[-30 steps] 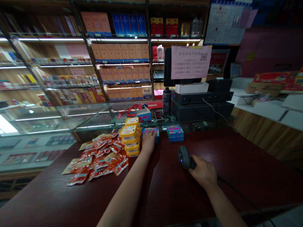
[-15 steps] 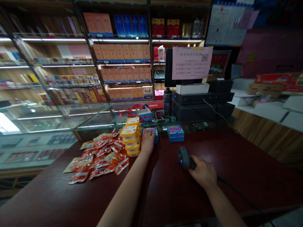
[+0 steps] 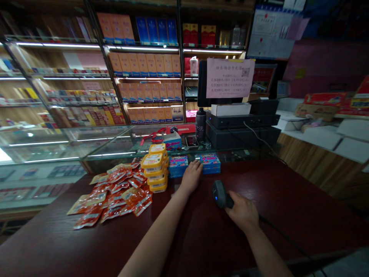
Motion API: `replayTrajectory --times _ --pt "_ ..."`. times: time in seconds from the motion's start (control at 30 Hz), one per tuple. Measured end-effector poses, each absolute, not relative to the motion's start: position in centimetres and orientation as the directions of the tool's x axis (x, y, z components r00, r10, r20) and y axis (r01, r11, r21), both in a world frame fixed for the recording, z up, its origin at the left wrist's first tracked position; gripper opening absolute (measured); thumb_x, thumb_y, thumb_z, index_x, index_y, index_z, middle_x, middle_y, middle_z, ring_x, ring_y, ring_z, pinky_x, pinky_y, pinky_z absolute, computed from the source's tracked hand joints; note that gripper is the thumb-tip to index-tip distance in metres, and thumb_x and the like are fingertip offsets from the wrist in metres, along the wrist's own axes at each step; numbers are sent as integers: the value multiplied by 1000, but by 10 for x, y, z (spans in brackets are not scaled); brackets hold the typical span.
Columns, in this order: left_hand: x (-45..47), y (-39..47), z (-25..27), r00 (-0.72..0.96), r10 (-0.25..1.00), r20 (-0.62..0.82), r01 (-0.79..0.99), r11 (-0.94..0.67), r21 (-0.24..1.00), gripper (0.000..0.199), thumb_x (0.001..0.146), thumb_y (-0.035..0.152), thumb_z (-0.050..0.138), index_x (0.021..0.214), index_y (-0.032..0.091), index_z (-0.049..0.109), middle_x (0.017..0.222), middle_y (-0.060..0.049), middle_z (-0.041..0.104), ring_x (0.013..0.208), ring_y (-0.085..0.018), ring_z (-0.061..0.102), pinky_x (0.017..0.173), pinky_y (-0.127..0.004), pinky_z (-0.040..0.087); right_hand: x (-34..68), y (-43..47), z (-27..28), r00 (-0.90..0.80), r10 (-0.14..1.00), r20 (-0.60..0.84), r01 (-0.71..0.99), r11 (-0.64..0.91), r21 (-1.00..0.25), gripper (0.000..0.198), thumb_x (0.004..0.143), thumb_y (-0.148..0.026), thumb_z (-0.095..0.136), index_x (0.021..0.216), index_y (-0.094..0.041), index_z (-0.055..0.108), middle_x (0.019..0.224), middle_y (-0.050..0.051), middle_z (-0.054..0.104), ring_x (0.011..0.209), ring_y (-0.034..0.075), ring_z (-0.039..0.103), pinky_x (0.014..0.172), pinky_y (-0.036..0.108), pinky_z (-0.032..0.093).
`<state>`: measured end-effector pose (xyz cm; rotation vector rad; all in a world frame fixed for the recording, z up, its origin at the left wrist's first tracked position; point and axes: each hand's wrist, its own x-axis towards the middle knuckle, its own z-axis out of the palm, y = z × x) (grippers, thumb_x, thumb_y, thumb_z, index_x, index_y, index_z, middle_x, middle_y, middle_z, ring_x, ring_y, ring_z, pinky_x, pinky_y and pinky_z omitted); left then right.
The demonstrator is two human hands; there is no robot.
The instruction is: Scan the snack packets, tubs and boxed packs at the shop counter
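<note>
My left hand (image 3: 192,176) is between two low stacks of small blue patterned boxes, the left stack (image 3: 178,169) and the right stack (image 3: 211,163). Its fingers stretch forward, and the fingertips are at the near left edge of the right stack; I see nothing held in it. A dark barcode scanner (image 3: 219,193) is in my right hand (image 3: 244,211), its head pointing left above the table and a blue light lit on it. Left of the blue boxes stands a pile of yellow plastic tubs (image 3: 157,175). Orange and tan foil snack packets (image 3: 115,194) lie heaped beside the tubs.
The dark red table (image 3: 230,246) meets a glass counter (image 3: 118,148) at the back. An open blue carton (image 3: 172,141), a dark bottle (image 3: 201,123) and a monitor (image 3: 202,84) with a pink notice stand there. The scanner's cable (image 3: 288,234) trails right.
My left hand has moved right, off the left stack of blue boxes to the side of the right one. My right hand still holds the scanner. The view has shifted slightly.
</note>
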<state>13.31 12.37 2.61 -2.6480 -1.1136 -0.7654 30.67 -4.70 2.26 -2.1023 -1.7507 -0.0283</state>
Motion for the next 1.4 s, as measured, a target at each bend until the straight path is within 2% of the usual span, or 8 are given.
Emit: replayTrajectory --times 0.27,0.67,0.77,0.87,1.0,1.13,1.27,1.4 --pt "188 132 28 631 648 426 707 -707 28 46 89 9 36 133 18 47 138 -12 49 129 -22 41 109 -42 27 308 -45 20 199 948 249 957 -133 -258 31 73 -21 57 104 -24 62 94 3 70 84 20 64 71 28 42" --pt "167 112 57 681 546 489 706 -666 -240 17 88 16 47 94 18 63 98 -11 61 97 -24 52 80 -36 40 311 -45 20 196 955 224 954 -132 -271 29 75 -23 56 103 -25 62 89 2 69 82 18 64 68 27 39" --pt "149 104 57 551 583 597 755 -654 -58 17 87 17 49 96 19 63 94 -9 62 93 -23 53 78 -35 42 311 -46 20 194 954 228 952 -127 -278 29 74 -22 57 103 -25 62 92 2 69 84 19 64 69 27 39" --pt "132 92 48 244 647 722 666 -654 360 16 85 17 50 94 20 63 94 -8 62 93 -21 55 83 -34 44 310 -47 20 193 952 236 954 -126 -271 29 74 -22 57 102 -24 62 95 2 69 86 20 64 70 28 40" --pt "124 77 26 -179 860 479 27 -482 876 19 75 30 65 87 16 62 85 -5 64 83 -20 61 78 -36 50 306 -51 21 176 949 262 956 -102 -275 30 75 -24 57 104 -23 62 95 3 69 84 20 65 70 29 41" --pt "119 67 7 -157 975 156 -462 -212 861 45 58 34 79 92 12 60 85 -5 67 77 -18 65 77 -38 53 300 -55 25 172 944 282 947 -80 -312 31 73 -21 57 104 -24 62 95 2 70 86 21 66 70 28 41" --pt "111 65 -5 -165 978 130 -448 -192 873 48 52 32 84 89 10 63 81 -6 69 71 -16 64 74 -33 53 299 -54 32 188 959 211 913 -91 -397 27 74 -27 58 100 -25 63 90 3 71 82 23 66 67 30 41" --pt "108 68 -12 -205 969 136 -422 -213 881 51 50 33 84 92 11 64 83 -6 70 71 -16 65 72 -31 52 302 -49 38 137 975 175 680 37 -733 33 67 -38 65 95 -20 66 90 7 72 84 24 65 67 29 45"
